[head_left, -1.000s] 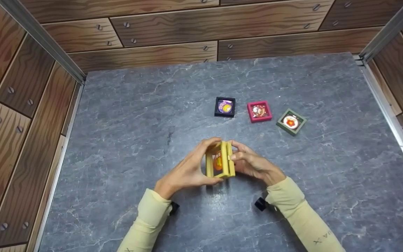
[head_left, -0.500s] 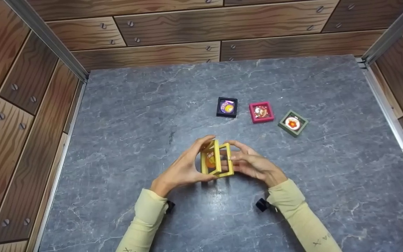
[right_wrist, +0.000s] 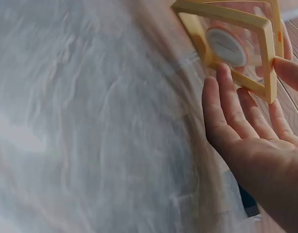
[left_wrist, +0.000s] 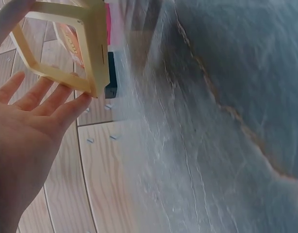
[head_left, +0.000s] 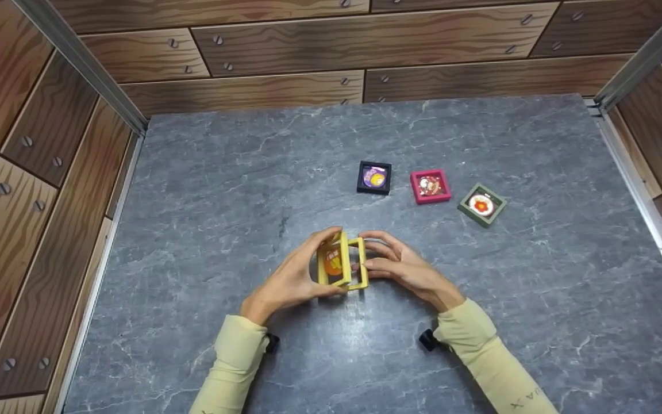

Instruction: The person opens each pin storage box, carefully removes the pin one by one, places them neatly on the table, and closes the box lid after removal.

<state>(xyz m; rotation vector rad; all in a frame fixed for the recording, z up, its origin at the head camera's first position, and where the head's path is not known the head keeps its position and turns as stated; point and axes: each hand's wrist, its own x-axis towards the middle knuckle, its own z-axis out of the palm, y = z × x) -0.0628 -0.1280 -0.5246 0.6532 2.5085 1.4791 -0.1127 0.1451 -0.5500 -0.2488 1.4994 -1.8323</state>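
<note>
Low over the table, both hands hold a yellow hinged display frame (head_left: 345, 259) standing on edge, its two halves spread partly apart. My left hand (head_left: 288, 273) grips the left half, thumb at the near edge and fingers at the far edge. On the other half, the thumb and fingers of my right hand (head_left: 414, 273) pinch the outer bar. Through the clear film shows an orange round badge (head_left: 334, 263) with a yellow design. The right wrist view shows a pale disc (right_wrist: 226, 47), the badge's back, behind the film.
Beyond the hands lie three similar square frames with round badges: black (head_left: 374, 177), pink (head_left: 430, 186) and green (head_left: 482, 204). They rest on a grey marbled table (head_left: 222, 172), enclosed at the back and sides by wood-patterned walls (head_left: 285, 46).
The yellow frame's halves, nearly together a second ago, have swung apart, the gap widening by half a second ago. Both hands have shifted left with it.
</note>
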